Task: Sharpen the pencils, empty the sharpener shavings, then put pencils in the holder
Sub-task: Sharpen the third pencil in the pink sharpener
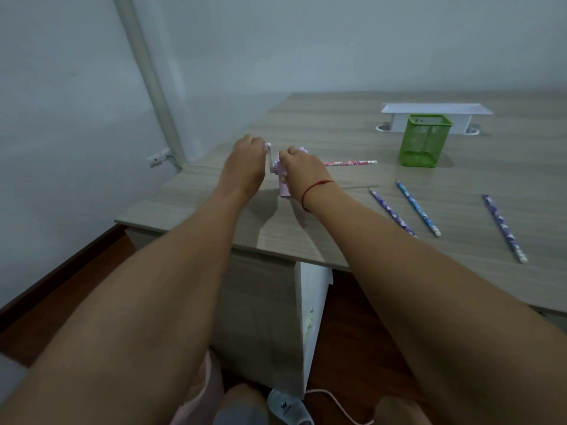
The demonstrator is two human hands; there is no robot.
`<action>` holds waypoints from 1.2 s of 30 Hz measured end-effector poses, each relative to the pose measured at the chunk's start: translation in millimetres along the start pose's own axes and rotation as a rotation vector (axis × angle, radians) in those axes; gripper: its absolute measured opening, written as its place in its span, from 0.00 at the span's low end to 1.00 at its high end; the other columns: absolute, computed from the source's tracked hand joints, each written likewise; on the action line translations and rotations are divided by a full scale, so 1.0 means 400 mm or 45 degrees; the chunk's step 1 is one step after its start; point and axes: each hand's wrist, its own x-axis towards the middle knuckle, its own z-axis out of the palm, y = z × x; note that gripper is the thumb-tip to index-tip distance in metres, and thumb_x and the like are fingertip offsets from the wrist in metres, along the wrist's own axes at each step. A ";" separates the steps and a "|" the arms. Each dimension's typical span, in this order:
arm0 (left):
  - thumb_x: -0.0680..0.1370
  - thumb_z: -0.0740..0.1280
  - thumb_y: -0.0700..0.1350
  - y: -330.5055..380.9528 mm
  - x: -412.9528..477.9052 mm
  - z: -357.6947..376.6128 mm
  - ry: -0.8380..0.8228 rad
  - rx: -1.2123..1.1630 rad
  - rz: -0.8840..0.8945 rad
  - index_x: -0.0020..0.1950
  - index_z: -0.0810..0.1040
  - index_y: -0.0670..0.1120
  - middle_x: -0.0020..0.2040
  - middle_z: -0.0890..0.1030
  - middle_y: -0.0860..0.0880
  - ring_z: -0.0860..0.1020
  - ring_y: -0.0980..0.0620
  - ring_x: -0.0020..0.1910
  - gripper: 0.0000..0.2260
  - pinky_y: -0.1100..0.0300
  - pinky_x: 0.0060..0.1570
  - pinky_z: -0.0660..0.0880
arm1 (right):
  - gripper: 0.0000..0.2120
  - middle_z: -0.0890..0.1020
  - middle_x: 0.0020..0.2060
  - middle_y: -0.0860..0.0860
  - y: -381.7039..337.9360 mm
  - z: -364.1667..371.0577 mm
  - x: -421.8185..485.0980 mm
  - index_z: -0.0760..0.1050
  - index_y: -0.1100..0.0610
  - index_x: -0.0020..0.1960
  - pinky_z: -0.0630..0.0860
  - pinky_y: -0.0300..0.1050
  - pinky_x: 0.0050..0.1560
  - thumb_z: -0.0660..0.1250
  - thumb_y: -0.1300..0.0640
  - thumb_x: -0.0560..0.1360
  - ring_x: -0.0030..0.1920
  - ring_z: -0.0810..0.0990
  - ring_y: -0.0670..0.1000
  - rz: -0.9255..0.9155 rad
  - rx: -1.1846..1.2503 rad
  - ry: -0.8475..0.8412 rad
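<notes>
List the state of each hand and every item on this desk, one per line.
left hand: grips the crank
right hand: holds the sharpener
pink pencil: horizontal, one end at the sharpener, hidden behind the right hand
green holder: upright, no pencil sticking out
blue pencil: lying loose on the desk
left purple pencil: lying loose
right purple pencil: lying loose, apart

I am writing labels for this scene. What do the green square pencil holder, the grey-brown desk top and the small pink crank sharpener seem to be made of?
Green square pencil holder: probably painted metal mesh; its walls show fine see-through holes. Grey-brown desk top: likely wood-grain laminate, semi-gloss; streaky pattern, soft reflections. Small pink crank sharpener: seemingly matte plastic, though mostly covered.
</notes>
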 end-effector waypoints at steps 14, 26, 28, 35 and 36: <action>0.79 0.59 0.45 -0.017 -0.077 0.012 -0.521 0.108 0.141 0.48 0.80 0.41 0.49 0.80 0.39 0.78 0.39 0.49 0.12 0.48 0.48 0.75 | 0.19 0.72 0.67 0.57 0.034 -0.013 0.000 0.67 0.61 0.69 0.71 0.51 0.61 0.61 0.60 0.79 0.65 0.73 0.60 -0.106 -0.010 -0.076; 0.79 0.58 0.35 -0.051 0.066 0.036 -0.206 0.207 0.122 0.50 0.78 0.36 0.50 0.77 0.35 0.75 0.36 0.52 0.09 0.46 0.48 0.71 | 0.17 0.73 0.65 0.56 0.020 0.006 0.014 0.69 0.60 0.67 0.72 0.50 0.60 0.60 0.61 0.79 0.61 0.76 0.59 -0.061 -0.021 0.006; 0.80 0.57 0.35 -0.051 0.055 0.035 -0.172 0.161 0.169 0.49 0.77 0.34 0.49 0.77 0.34 0.75 0.36 0.51 0.10 0.46 0.49 0.69 | 0.17 0.73 0.65 0.56 0.018 0.009 0.014 0.68 0.60 0.67 0.72 0.50 0.59 0.61 0.61 0.78 0.61 0.76 0.59 -0.066 -0.020 0.001; 0.82 0.55 0.38 -0.014 0.031 -0.029 -0.076 0.062 0.223 0.48 0.77 0.33 0.47 0.78 0.33 0.75 0.37 0.48 0.12 0.47 0.48 0.70 | 0.15 0.74 0.62 0.58 0.009 0.004 0.023 0.71 0.62 0.64 0.72 0.50 0.59 0.61 0.61 0.78 0.62 0.75 0.60 -0.032 -0.010 -0.001; 0.80 0.57 0.35 -0.003 0.008 -0.041 -0.036 0.083 0.285 0.45 0.77 0.33 0.43 0.78 0.33 0.77 0.37 0.45 0.10 0.46 0.45 0.72 | 0.15 0.74 0.62 0.59 0.006 0.002 0.022 0.71 0.62 0.64 0.72 0.51 0.59 0.59 0.61 0.79 0.62 0.75 0.60 -0.024 -0.003 -0.003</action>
